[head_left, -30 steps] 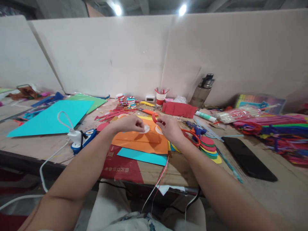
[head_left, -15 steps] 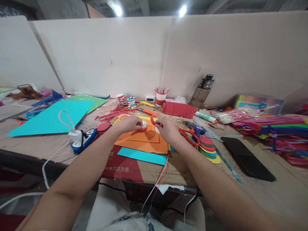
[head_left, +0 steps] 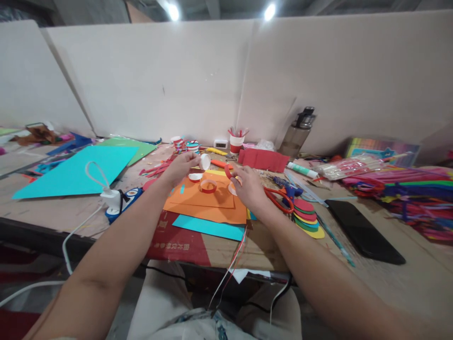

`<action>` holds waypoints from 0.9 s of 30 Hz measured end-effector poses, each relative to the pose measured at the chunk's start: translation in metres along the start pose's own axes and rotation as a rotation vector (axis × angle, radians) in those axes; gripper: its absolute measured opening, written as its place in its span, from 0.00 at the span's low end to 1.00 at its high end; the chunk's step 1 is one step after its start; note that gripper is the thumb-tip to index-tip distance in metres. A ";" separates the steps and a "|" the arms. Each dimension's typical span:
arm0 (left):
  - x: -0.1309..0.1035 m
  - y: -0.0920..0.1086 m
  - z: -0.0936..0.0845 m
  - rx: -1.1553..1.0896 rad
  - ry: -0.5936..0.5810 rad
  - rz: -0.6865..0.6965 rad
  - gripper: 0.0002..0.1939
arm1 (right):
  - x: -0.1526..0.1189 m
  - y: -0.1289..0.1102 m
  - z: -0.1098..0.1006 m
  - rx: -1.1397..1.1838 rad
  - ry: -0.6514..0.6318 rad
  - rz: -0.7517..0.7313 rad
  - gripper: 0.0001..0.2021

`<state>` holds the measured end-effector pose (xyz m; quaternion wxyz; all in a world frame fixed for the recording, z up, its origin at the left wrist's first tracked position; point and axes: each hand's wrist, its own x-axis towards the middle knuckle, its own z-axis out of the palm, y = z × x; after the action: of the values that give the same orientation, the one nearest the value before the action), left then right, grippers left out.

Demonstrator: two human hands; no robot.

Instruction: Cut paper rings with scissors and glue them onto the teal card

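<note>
My left hand [head_left: 184,167] pinches a small round white piece [head_left: 205,162] above the orange paper sheets [head_left: 198,210]. A curled red paper strip [head_left: 228,171] is between the fingertips of my right hand [head_left: 247,186]. Below and between the hands, a red ring with a pale inside [head_left: 208,187] lies on the orange sheets. Beside my left hand sits another small red and white ring [head_left: 196,177]. Close under my right fingers is a white ring [head_left: 232,189], partly covered by them.
Orange-handled scissors [head_left: 279,200] and a stack of coloured discs [head_left: 307,218] lie right of my right hand, with a black phone [head_left: 364,231] farther right. A bottle [head_left: 296,134] and a cup of sticks [head_left: 236,143] stand behind. A turquoise sheet [head_left: 78,172] lies left.
My left hand has lifted the white piece off the red ring and moved up and left, uncovering both rings. My right hand has shifted slightly, still holding the red strip.
</note>
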<state>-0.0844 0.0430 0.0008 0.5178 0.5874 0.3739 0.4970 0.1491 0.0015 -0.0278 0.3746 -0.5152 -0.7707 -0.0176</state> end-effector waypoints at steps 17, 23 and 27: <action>0.013 0.005 -0.002 -0.534 0.340 -0.144 0.09 | 0.000 -0.002 0.001 0.029 -0.062 0.004 0.05; 0.018 -0.007 0.001 -0.521 0.381 -0.211 0.07 | -0.001 -0.005 0.003 0.042 -0.108 0.023 0.06; 0.014 -0.015 0.010 -0.477 0.331 -0.249 0.04 | -0.003 -0.008 0.003 0.026 -0.121 0.019 0.05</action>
<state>-0.0706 0.0569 -0.0111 0.6300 0.3104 0.3948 0.5924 0.1415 -0.0031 -0.0292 0.3342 -0.5175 -0.7872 0.0272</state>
